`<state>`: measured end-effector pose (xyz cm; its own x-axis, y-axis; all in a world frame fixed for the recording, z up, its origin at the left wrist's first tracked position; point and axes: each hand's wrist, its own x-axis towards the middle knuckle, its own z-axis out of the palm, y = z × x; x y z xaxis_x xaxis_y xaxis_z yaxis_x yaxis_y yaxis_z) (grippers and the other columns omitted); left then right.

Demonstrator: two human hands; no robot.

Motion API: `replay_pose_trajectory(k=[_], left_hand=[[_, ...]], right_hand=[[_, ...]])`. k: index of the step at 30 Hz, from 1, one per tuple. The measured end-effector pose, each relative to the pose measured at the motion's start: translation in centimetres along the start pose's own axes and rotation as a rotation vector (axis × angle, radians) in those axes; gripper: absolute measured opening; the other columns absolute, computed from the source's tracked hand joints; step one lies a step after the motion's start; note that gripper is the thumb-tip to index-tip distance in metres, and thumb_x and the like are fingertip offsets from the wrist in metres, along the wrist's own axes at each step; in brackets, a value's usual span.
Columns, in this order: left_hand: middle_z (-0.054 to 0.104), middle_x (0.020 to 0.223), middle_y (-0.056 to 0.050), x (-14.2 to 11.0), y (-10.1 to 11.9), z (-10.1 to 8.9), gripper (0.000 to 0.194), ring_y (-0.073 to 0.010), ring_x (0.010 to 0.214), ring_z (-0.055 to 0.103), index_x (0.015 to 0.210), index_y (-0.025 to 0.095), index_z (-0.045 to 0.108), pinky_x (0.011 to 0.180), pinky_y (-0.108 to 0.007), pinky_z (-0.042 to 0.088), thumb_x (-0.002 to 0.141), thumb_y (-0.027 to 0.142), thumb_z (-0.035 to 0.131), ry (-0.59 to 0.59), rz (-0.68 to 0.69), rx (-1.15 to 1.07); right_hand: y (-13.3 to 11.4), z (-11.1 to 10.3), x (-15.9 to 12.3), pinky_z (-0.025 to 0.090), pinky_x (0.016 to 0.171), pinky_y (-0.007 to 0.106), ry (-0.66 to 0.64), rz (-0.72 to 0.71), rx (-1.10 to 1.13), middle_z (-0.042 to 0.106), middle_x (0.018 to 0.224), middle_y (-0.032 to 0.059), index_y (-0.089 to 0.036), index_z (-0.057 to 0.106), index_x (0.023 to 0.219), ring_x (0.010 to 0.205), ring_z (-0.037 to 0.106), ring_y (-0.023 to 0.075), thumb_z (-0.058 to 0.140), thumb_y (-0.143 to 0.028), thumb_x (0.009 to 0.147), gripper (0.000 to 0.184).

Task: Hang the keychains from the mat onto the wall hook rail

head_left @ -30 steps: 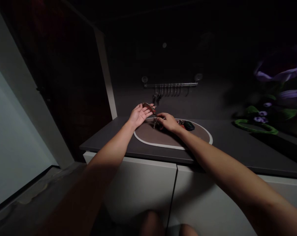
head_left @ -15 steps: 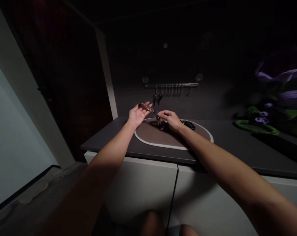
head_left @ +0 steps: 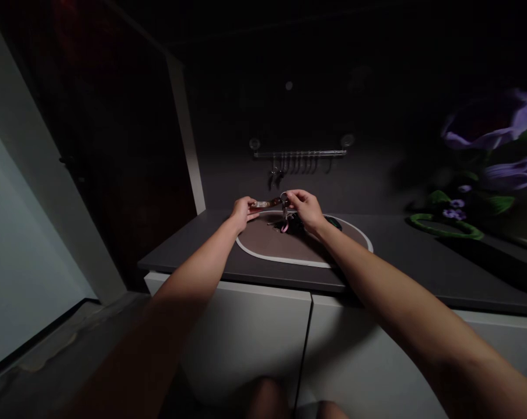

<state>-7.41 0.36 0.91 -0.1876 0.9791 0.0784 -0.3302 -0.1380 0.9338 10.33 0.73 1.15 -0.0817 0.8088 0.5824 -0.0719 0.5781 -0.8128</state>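
My left hand (head_left: 242,212) is closed on the left end of a brown key strap (head_left: 265,203), held level above the oval mat (head_left: 289,256). My right hand (head_left: 304,208) pinches the metal ring of the same key bunch (head_left: 285,220), and keys with a pink tag hang down from it. A dark key fob (head_left: 334,222) lies on the mat just behind my right wrist. The room is dim and small details are hard to make out.
The mat lies on a dark countertop (head_left: 403,262) over white cabinet doors (head_left: 246,337). A rail with several hooks (head_left: 299,156) is on the wall behind, one key set hanging at its left end. Purple flowers (head_left: 490,145) and a green ring (head_left: 446,226) are at the right.
My left hand went from open palm-up to closed on the strap. My right hand rose, lifting the ring so the keys hang above the mat.
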Motion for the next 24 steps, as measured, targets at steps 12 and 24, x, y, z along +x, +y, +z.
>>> replay_pose_trajectory(k=[12,24], left_hand=[[0.066,0.077,-0.004,-1.7,-0.6,1.3,0.016,-0.0161,0.077,0.058,0.076,0.016,0.068,0.081,-0.029,0.041,0.068,0.029,0.062,-0.391,0.430,0.308],[0.065,0.069,-0.002,-1.2,-1.1,1.4,0.025,-0.0118,0.064,0.055,0.074,0.015,0.067,0.068,-0.026,0.042,0.059,0.035,0.070,-0.334,0.370,0.224]], right_hand=[[0.0,0.4,-0.3,0.042,0.065,0.024,-0.069,-0.055,-0.180,0.062,0.074,0.0027,-0.014,0.063,0.079,0.066,0.053,0.0109,0.058,-0.041,0.069,0.029],[0.3,0.7,-0.7,0.039,0.051,0.019,-0.112,0.091,0.023,0.054,0.064,-0.0024,-0.015,0.057,0.078,0.053,0.045,0.0064,0.065,-0.042,0.061,0.033]])
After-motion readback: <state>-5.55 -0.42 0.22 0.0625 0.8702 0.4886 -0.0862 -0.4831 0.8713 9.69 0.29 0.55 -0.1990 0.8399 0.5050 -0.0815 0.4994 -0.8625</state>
